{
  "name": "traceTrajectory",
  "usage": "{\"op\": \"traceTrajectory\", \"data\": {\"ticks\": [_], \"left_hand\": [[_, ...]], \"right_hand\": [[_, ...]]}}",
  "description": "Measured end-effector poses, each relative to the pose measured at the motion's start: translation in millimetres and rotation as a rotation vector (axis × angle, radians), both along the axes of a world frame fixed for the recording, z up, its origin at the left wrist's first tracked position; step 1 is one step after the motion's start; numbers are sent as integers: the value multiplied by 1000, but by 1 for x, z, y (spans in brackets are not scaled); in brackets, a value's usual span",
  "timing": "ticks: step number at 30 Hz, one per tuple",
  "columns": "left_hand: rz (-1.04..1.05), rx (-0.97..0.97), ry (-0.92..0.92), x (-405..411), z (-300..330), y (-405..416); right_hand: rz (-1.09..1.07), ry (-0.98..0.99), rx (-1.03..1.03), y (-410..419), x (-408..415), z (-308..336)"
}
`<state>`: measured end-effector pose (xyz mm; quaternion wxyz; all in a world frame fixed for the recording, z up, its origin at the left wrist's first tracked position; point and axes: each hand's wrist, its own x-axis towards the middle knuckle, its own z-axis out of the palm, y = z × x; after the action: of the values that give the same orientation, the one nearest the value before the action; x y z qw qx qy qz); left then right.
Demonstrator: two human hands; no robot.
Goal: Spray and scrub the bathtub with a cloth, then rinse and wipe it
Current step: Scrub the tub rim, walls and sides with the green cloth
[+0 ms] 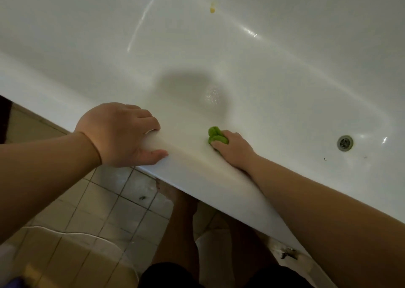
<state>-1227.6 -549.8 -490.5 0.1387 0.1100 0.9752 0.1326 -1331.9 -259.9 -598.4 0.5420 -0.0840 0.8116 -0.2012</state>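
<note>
Here we are at the white bathtub (219, 176), seen from above over its near rim; the person leans in with both arms out. The left hand (122, 134) is planted on the rim, fingers curled over the inner edge and thumb lying flat along the top, gripping the rim itself; the right hand (232, 147) is down inside the tub, just beyond that same rim, fingers bunched around a bright green cloth (215, 135); the cloth is wadded up small, poking out past the fingertips and pressed against the tub's inner wall. The two hands sit near each other but apart, a stretch of bare rim between them. Further in, a grey shadow falls on the tub floor with a small wet glint beside it; off to the right, the round metal drain (345, 142) sits in the floor, well apart from the cloth; up on the far wall there is a small yellow spot (212, 7). Below the rim, the beige floor tiles (105, 202) show, with the person's bare legs (182, 222) and dark shorts at the bottom edge.
</note>
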Motion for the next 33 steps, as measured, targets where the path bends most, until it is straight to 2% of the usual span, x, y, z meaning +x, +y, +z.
{"op": "traceTrajectory", "data": {"ticks": [2, 5, 8, 10, 12, 16, 19, 22, 25, 28, 33], "left_hand": [[-1, 12, 21, 1, -1, -1], [16, 25, 26, 2, 0, -8], [24, 10, 13, 2, 2, -22], [15, 6, 18, 3, 2, -31], [13, 24, 26, 3, 2, -37], [11, 25, 34, 5, 0, -47], [-4, 24, 47, 7, 1, -53], [4, 10, 42, 8, 1, -59], [13, 5, 27, 11, 1, -66], [22, -11, 26, 12, 4, -71], [28, -46, 8, 11, 6, -78]], "right_hand": [[1, -19, -7, -30, -1, -9], [7, -7, -135, -66, 3, 8], [-49, 14, -298, -60, 9, 37], [-69, -4, -333, -40, 10, 48], [-80, -6, -291, -20, 8, 37], [-21, 9, -38, -3, -3, -31], [-7, -12, 139, -16, -11, -78], [-2, -18, 198, -50, -16, -102], [26, -22, 86, -97, -15, -96], [9, -29, -98, -135, -10, -64], [-93, -48, -309, -125, 3, 10]]}}
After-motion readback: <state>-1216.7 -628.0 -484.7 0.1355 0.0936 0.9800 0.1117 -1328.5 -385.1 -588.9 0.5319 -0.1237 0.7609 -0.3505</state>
